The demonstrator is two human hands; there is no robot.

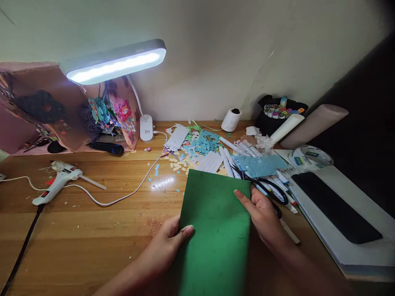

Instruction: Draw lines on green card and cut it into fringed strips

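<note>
1. On the tabletop (92, 242), between nine and ten o'clock from the green sheet (216, 230), lies a white glue gun (60, 183), a pale stick poking out behind.
2. At ten o'clock stands a pink box (57, 80) with paper decorations.
3. A lit lamp (115, 65) leans in at eleven o'clock.
4. At nine o'clock, the left hand (163, 246) grips the sheet's left edge: thumb on the face, fingers behind it.
5. The green sheet sits at six o'clock in the view, its top edge toward the wall, its lower end out of sight.
6. Paper scraps (206, 142) spread at twelve o'clock, beyond that top edge.
7. The right hand (265, 216) pinches the sheet near its two o'clock corner, thumb on the face, fingers partly hidden behind.
8. Black-handled scissors (279, 193) lie just beside that hand, at two o'clock.
9. At three o'clock, a black strip (336, 207) rests on a white slab (364, 251).
</note>
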